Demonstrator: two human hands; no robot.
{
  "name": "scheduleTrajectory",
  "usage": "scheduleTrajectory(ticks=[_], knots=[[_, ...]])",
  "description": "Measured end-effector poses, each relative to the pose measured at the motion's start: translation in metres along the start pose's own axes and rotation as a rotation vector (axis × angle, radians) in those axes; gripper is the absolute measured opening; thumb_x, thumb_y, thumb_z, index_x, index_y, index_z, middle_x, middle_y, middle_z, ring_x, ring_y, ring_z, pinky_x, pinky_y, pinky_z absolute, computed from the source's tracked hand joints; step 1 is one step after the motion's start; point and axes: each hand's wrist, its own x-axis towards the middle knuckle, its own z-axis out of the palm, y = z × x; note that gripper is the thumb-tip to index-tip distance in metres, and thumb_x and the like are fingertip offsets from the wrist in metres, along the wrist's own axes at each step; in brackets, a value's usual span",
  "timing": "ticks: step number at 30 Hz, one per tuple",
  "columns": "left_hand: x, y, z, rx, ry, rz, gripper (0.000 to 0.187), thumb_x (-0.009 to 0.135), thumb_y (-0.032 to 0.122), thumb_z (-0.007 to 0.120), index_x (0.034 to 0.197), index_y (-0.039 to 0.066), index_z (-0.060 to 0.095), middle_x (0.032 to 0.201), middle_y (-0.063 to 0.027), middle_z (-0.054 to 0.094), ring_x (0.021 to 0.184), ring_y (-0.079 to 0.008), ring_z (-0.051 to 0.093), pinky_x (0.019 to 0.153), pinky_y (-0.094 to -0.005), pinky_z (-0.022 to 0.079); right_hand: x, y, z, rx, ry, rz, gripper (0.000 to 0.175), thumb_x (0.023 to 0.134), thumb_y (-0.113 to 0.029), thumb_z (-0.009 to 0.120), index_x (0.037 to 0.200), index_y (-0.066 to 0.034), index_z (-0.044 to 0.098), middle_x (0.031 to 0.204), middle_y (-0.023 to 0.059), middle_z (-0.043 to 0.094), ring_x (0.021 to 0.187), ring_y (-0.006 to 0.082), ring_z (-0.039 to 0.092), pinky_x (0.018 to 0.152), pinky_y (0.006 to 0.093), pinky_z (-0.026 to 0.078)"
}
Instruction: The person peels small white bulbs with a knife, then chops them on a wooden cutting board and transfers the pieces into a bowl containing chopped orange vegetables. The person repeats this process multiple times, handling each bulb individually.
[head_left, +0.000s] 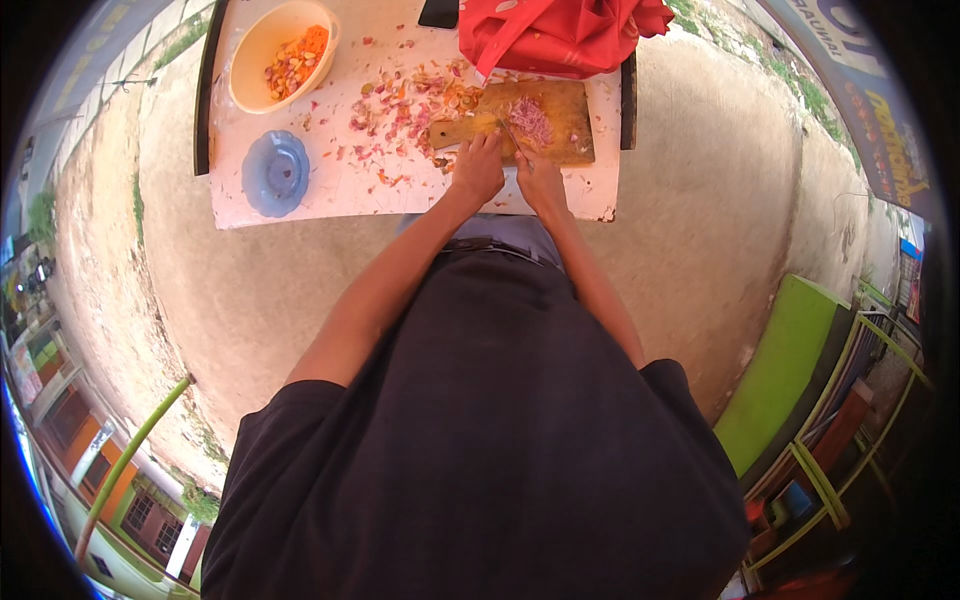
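Observation:
A wooden cutting board (574, 112) with a handle at its left end lies near the front of the white table (330, 196). My right hand (538, 178) grips a knife (511, 136), its blade slanting up and left over the board. To the left, my left hand (480, 161) rests at the board's near side, fingertips beside the blade. Whatever its fingers may press on is too small to make out. A heap of thinly sliced shallots (531, 121) lies on the board, right of the blade. Shallot peelings (397, 112) are scattered over the table left of the board.
A cream plastic basin (241, 73) at the back left contains shallots, garlic and something orange. Nearer stands a blue scalloped bowl (275, 174). A red cloth bag (551, 37) lies behind the board, with a dark phone-like object (438, 13) to its left.

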Motion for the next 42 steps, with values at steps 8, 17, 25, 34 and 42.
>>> scheduleTrajectory(ticks=[8,17,25,34,42], knots=[[-0.003,-0.001,0.003,-0.058,0.062,0.006,0.038,0.079,0.017,0.056,0.113,-0.001,0.058,0.109,-0.0100,0.055,0.103,-0.0258,0.051,0.082,-0.0400,0.042,-0.006,-0.001,0.001,0.024,-0.045,0.004,0.034,0.093,-0.025,0.051,0.120,-0.0087,0.064,0.097,0.0281,0.065,0.092,0.0460,0.062,0.080,0.0503,0.049],[0.003,-0.001,-0.003,-0.049,-0.077,0.007,0.034,0.077,0.019,0.061,0.107,0.002,0.061,0.111,-0.0089,0.056,0.106,-0.0239,0.051,0.085,-0.0388,0.043,0.007,0.001,0.016,-0.096,-0.015,-0.063,0.033,0.093,-0.028,0.052,0.119,-0.0124,0.066,0.084,0.0270,0.065,0.080,0.0453,0.064,0.072,0.0514,0.051],[0.002,-0.005,0.006,-0.010,0.057,0.013,0.031,0.080,0.019,0.059,0.106,0.003,0.064,0.108,-0.0078,0.056,0.106,-0.0238,0.052,0.086,-0.0383,0.043,-0.009,0.002,-0.016,-0.230,-0.008,0.041,0.034,0.095,-0.031,0.051,0.119,-0.0118,0.066,0.086,0.0267,0.066,0.079,0.0446,0.065,0.072,0.0512,0.051],[0.002,-0.031,0.010,-0.770,0.180,-0.382,0.022,0.082,0.018,0.058,0.095,0.002,0.063,0.088,-0.0178,0.066,0.085,-0.0358,0.063,0.077,-0.0447,0.049,-0.022,-0.008,0.001,-0.133,-0.071,0.073,0.035,0.094,-0.033,0.054,0.117,-0.0119,0.067,0.093,0.0276,0.066,0.089,0.0445,0.064,0.079,0.0483,0.051],[-0.028,-0.083,0.001,-0.921,-0.022,-0.295,0.022,0.082,0.023,0.060,0.084,0.002,0.065,0.075,-0.0164,0.067,0.074,-0.0340,0.065,0.070,-0.0416,0.051,-0.014,-0.011,0.016,-0.191,0.050,0.091,0.042,0.091,-0.032,0.056,0.128,-0.0128,0.060,0.103,0.0270,0.066,0.095,0.0441,0.063,0.082,0.0486,0.050]])
